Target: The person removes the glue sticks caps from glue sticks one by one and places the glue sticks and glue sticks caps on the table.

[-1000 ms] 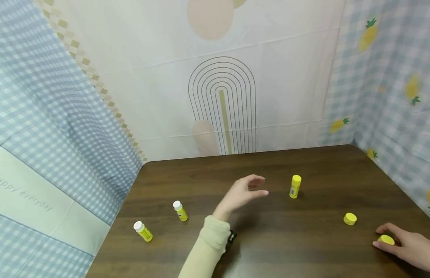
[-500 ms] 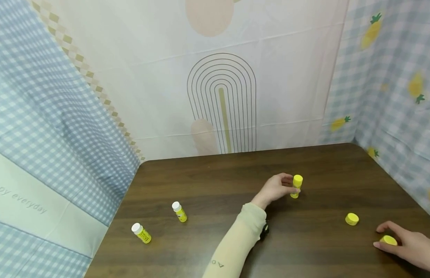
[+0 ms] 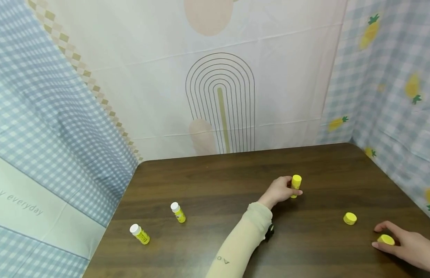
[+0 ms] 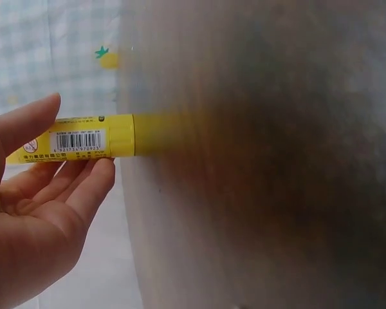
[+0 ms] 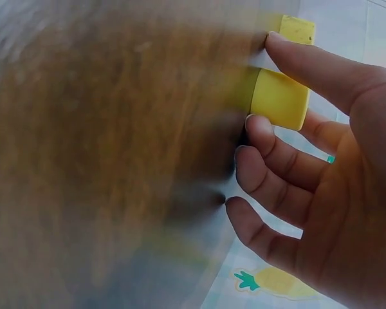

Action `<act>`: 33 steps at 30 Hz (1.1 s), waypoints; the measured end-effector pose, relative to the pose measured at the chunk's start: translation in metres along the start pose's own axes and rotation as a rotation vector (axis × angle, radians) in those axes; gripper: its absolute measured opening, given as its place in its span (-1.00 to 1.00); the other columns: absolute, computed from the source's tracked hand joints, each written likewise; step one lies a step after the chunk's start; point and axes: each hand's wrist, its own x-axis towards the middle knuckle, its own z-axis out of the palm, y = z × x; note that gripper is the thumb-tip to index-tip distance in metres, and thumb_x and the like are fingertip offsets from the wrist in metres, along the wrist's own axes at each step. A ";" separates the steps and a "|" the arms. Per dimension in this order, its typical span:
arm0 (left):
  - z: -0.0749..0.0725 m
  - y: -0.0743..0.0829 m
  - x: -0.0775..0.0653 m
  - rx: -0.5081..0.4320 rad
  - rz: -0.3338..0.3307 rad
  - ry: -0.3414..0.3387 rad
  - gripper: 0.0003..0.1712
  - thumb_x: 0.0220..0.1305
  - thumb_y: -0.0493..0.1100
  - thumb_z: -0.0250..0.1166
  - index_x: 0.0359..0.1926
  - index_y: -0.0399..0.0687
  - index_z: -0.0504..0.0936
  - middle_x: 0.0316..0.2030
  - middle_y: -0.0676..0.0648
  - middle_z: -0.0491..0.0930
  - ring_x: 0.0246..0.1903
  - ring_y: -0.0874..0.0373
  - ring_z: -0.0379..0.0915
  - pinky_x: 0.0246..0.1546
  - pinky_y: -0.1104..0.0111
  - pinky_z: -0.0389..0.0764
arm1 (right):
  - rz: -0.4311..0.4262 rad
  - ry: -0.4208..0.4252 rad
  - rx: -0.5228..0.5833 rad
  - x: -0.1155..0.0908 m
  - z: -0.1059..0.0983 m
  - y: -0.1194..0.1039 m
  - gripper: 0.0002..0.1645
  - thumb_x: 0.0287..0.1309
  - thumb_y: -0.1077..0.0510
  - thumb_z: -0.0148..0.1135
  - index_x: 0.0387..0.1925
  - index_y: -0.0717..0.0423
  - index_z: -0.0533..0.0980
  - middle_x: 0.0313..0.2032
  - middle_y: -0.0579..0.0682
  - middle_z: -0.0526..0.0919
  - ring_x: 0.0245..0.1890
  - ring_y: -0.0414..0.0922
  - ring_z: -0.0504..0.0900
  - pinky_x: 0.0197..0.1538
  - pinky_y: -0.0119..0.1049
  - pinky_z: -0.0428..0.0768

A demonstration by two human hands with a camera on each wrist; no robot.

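Note:
My left hand (image 3: 279, 190) holds an upright yellow glue stick (image 3: 296, 180) at the right rear of the table. In the left wrist view its barcode label (image 4: 80, 140) shows, with the thumb on one side and the fingers on the other. At the right edge, my right hand (image 3: 407, 245) rests with loosely bent fingers around a short yellow cap (image 3: 386, 239). In the right wrist view a gap separates the thumb from that cap, while a fingertip lies right at its side. A second yellow cap (image 3: 350, 218) sits farther left.
Two yellow tubes with white tops stand on the left of the dark wooden table (image 3: 215, 181): one nearer tube (image 3: 140, 234) and one farther tube (image 3: 178, 212). A patterned cloth (image 3: 159, 100) hangs behind the table and along both sides.
My left hand has moved right from mid-table to the glue stick and closed its fingers round it. The right hand and both caps stay in place.

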 end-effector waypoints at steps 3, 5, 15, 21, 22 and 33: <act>0.000 -0.002 0.000 0.016 -0.001 -0.002 -0.63 0.21 -0.13 0.50 0.01 -0.09 0.65 -0.24 0.09 0.64 -0.31 0.30 0.50 -0.25 0.43 0.56 | -0.015 -0.002 0.001 0.001 0.001 0.000 -0.38 0.32 -0.19 0.26 0.04 0.28 0.40 -0.33 0.01 0.62 -0.47 -0.05 0.48 -0.39 -0.05 0.49; 0.000 -0.003 0.000 0.023 -0.002 -0.004 -0.65 0.21 -0.13 0.50 -0.01 -0.08 0.66 -0.26 0.10 0.64 -0.32 0.30 0.48 -0.26 0.42 0.55 | -0.020 -0.006 0.000 0.001 0.002 0.001 -0.38 0.32 -0.19 0.27 0.03 0.28 0.41 -0.28 0.09 0.64 -0.44 -0.03 0.53 -0.37 0.00 0.53; 0.000 -0.005 -0.001 0.025 0.009 -0.004 -0.73 0.20 -0.14 0.51 -0.11 -0.06 0.67 -0.34 0.12 0.60 -0.38 0.30 0.44 -0.33 0.44 0.52 | -0.022 0.001 0.001 -0.001 0.004 -0.001 -0.39 0.31 -0.17 0.28 0.03 0.28 0.41 -0.26 0.11 0.64 -0.44 -0.04 0.50 -0.37 -0.01 0.52; -0.006 -0.003 -0.004 -0.011 0.049 -0.012 -0.76 0.20 -0.11 0.50 -0.13 -0.02 0.69 -0.36 0.17 0.60 -0.38 0.34 0.45 -0.31 0.45 0.52 | -0.035 -0.002 0.003 0.003 0.009 0.003 -0.36 0.32 -0.19 0.26 0.04 0.29 0.40 -0.25 0.09 0.64 -0.44 -0.05 0.53 -0.36 0.00 0.53; -0.008 -0.001 -0.004 -0.013 0.061 -0.011 -0.76 0.21 -0.10 0.50 -0.13 -0.02 0.69 -0.37 0.18 0.59 -0.38 0.34 0.46 -0.31 0.45 0.52 | -0.036 -0.003 0.005 0.004 0.009 0.003 -0.36 0.32 -0.20 0.26 0.04 0.29 0.40 -0.25 0.07 0.64 -0.45 -0.05 0.53 -0.37 0.00 0.53; -0.034 0.012 -0.005 -0.032 0.142 0.030 -0.64 0.21 -0.03 0.50 -0.01 -0.05 0.70 -0.33 0.16 0.63 -0.35 0.35 0.50 -0.30 0.45 0.55 | -0.021 -0.008 -0.002 0.002 0.008 0.002 -0.35 0.31 -0.21 0.27 0.03 0.30 0.41 -0.25 0.14 0.64 -0.41 -0.02 0.55 -0.36 0.03 0.54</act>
